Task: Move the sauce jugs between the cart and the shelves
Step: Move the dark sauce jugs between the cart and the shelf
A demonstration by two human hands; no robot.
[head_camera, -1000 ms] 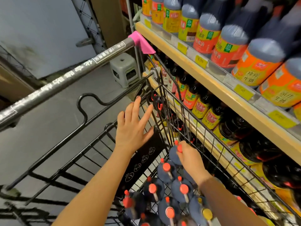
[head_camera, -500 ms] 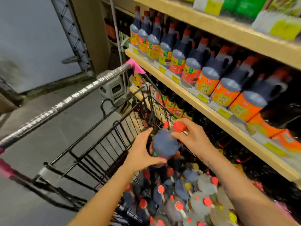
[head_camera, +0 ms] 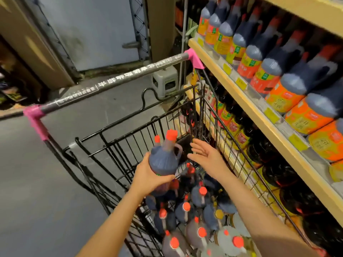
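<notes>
Motion blur smears the shelf jugs' labels point(head_camera: 304, 117) at three o'clock unreadable; lower-shelf bottles point(head_camera: 289, 199) sit dark behind cart wire point(head_camera: 239, 164).

Even indoor light, moderately bright, with no hard shadows. Motion blur smears the shelf point(head_camera: 259, 101) jugs point(head_camera: 289, 86) at right; dark bottles below the shelf sink into murk. The cart point(head_camera: 115, 81) handle bows from wide-angle distortion.

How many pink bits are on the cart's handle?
2. One pink corner caps the handle's left end; the other pink corner caps its right end, beside the shelf. None look hidden.
</notes>
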